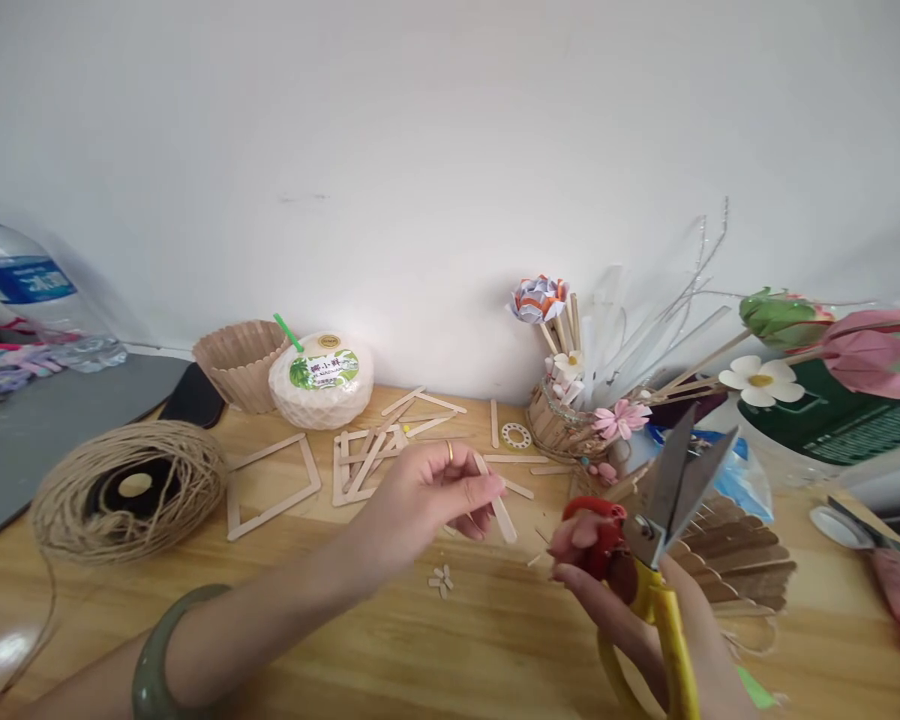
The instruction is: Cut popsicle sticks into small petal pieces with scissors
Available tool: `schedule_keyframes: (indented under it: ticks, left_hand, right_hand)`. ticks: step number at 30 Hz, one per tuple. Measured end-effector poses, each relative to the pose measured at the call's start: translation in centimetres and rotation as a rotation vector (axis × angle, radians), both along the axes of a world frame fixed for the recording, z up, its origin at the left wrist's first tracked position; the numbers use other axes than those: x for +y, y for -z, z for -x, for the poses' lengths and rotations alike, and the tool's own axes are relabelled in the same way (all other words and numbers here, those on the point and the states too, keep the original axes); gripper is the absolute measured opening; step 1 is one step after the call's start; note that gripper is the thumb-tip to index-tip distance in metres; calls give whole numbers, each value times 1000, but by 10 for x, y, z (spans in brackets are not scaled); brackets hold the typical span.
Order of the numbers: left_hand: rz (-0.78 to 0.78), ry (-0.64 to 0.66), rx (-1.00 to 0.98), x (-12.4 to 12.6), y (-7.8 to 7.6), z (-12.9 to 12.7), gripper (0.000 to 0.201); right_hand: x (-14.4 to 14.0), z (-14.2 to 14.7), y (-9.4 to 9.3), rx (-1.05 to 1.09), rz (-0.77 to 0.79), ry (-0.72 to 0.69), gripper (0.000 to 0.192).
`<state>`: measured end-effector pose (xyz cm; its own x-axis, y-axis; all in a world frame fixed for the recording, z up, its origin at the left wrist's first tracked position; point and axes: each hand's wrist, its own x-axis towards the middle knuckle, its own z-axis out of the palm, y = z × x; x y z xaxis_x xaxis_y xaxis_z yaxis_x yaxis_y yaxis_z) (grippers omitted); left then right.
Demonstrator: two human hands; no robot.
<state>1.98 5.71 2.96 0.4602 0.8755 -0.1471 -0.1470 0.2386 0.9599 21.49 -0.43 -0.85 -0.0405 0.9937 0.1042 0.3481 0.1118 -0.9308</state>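
Observation:
Between the thumb and fingers of my left hand (450, 490) is a wooden craft stick (504, 522), slanting down to the right. My right hand (630, 620) holds yellow-handled scissors (664, 570), with the blades pointing up and spread a little apart. Something red (598, 512) shows at the fingers of that hand; whether it belongs to the scissors I cannot tell. Below my left hand lie several short cut stick pieces (441, 580). Behind it, more craft sticks (367, 460) lie on the table, some laid into frame shapes.
A twine roll (131, 490) and an open stick frame (274, 485) lie at the left. Farther back stand a wooden-slat cup (240, 365) and a white coconut (321, 385) with a green straw. A flower-filled holder (566, 425) and a slatted wooden piece (742, 555) are at the right.

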Motion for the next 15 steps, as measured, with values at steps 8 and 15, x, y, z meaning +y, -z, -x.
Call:
schedule_keyframes:
  ticks: [8, 15]
  left_hand:
    - [87, 119, 79, -12, 21, -15, 25]
    - [116, 150, 121, -14, 24, -17, 25]
  right_hand:
    - [-9, 19, -9, -67, 41, -72, 6]
    - [-9, 19, -9, -75, 72, -94, 10]
